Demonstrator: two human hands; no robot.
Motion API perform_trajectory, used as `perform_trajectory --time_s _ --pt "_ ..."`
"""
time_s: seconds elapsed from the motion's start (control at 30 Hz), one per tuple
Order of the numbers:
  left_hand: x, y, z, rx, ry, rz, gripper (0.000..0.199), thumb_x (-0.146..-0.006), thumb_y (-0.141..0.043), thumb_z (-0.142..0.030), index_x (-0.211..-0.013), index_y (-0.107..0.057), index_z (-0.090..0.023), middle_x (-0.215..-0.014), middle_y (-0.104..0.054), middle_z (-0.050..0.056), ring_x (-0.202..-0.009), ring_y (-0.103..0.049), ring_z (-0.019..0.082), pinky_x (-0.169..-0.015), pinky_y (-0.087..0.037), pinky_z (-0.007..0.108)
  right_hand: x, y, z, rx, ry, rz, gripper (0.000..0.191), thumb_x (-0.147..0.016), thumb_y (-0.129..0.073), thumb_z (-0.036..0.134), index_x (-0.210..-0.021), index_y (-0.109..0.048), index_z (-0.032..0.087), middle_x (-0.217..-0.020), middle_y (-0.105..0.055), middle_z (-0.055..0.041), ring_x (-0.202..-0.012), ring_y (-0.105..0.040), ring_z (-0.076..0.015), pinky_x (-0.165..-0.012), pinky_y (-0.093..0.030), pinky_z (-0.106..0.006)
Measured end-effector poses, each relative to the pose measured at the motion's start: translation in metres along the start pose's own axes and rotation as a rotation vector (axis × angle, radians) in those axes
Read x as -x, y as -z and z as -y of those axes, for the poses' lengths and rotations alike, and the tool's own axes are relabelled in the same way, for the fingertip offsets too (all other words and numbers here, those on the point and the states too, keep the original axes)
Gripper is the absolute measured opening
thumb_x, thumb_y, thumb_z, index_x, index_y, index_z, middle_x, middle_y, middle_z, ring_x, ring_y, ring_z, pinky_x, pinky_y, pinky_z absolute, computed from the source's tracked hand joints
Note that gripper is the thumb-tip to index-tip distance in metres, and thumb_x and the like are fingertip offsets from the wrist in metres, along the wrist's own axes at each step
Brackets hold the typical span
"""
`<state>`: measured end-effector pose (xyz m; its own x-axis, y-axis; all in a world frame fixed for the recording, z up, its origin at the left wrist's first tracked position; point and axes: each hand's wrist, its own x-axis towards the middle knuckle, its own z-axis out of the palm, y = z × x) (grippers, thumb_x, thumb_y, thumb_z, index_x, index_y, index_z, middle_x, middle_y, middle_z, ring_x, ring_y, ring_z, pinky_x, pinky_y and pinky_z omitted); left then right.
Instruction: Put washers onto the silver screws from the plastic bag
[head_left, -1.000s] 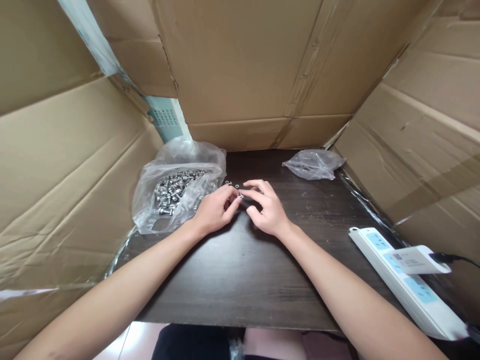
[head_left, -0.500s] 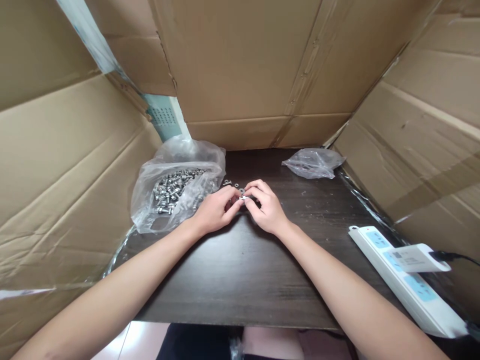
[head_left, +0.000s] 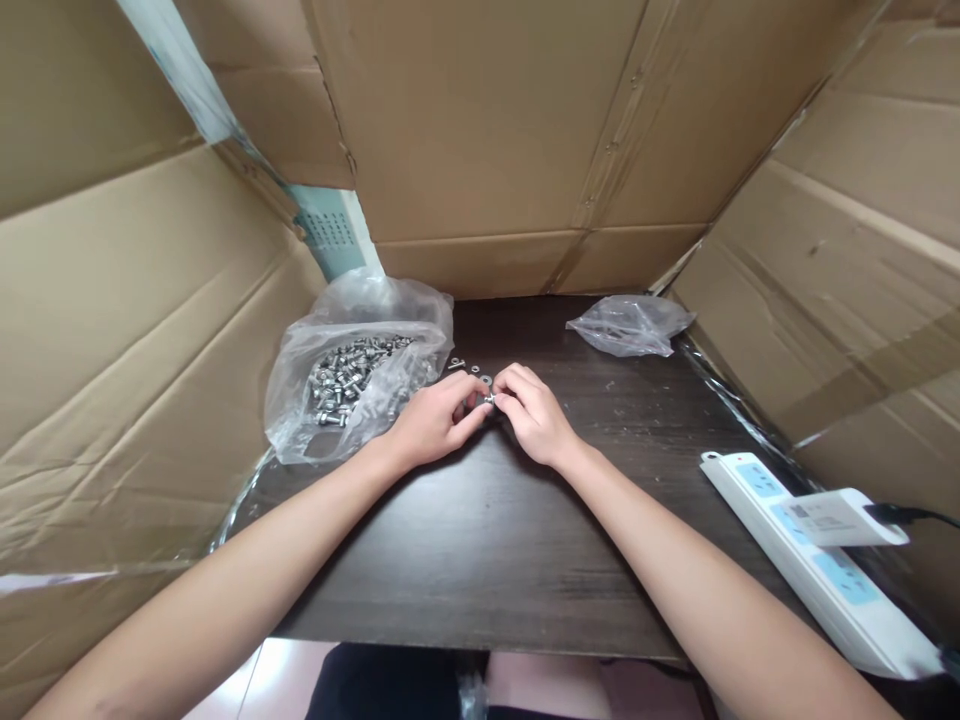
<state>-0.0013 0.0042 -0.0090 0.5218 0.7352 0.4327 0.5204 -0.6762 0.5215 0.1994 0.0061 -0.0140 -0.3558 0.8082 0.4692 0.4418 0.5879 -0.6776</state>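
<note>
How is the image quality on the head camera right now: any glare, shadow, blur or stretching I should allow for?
Head view: soft glare on the middle of the dark table; shadow just under the hands; the small metal part between the fingertips too tiny to read clearly; wide-angle stretching toward the edges, strongest on the forearms.
</note>
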Motion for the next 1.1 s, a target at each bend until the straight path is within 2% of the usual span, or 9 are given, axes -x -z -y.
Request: perform_trajectory --time_s 0.2,0.5,0.87,1.1 --pt "-0.0005 0.0015 -0.0010 0.009 0.015 -0.001 0.012 -0.094 -0.058 -0.025 -0.102 -0.064 -0.019 -0.084 -0.057 -0.001 -0.064 -0.051 0.011 -0.065 -0.043 0.026 0.0005 -0.0017 0.0005 0.049 0.010 0.032 0.017 -0.095 -0.048 0.022 -0.078 -0.047 0.023 -0.083 -0.057 -0.0038 -0.082 -0.052 -0.0218 -0.077 -0.042 -0.037" --pt "0.0003 0.0008 0.0001 -0.001 0.045 -0.035 0.008 -0.086 -0.063 -0.023 -0.094 -0.065 -0.020 -0.078 -0.055 -0.003 -0.062 -0.050 0.010 -0.062 -0.041 0.024 0.0010 -0.0008 0.0000 0.077 0.013 0.090 0.016 -0.094 -0.050 0.022 -0.077 -0.050 0.023 -0.081 -0.063 -0.0038 -0.081 -0.053 -0.0222 -0.077 -0.042 -0.037" --pt "-0.0001 -0.0003 -0.0010 0.010 0.047 -0.062 0.008 -0.083 -0.064 -0.021 -0.090 -0.065 -0.019 -0.076 -0.055 -0.003 -0.061 -0.049 0.010 -0.061 -0.040 0.023 -0.0007 -0.0004 0.0024 0.116 -0.009 0.150 0.028 -0.102 -0.040 0.026 -0.075 -0.047 0.023 -0.079 -0.061 -0.0045 -0.082 -0.052 -0.0230 -0.077 -0.039 -0.038" --pt "0.0008 -0.0007 0.0009 0.004 0.024 -0.061 0.006 -0.083 -0.065 -0.023 -0.081 -0.061 -0.019 -0.070 -0.052 -0.004 -0.061 -0.048 0.010 -0.060 -0.037 0.024 0.0002 0.0008 0.0034 0.069 -0.007 0.151 0.016 -0.096 -0.048 0.021 -0.081 -0.051 0.023 -0.085 -0.062 -0.0042 -0.087 -0.053 -0.0232 -0.080 -0.042 -0.038"
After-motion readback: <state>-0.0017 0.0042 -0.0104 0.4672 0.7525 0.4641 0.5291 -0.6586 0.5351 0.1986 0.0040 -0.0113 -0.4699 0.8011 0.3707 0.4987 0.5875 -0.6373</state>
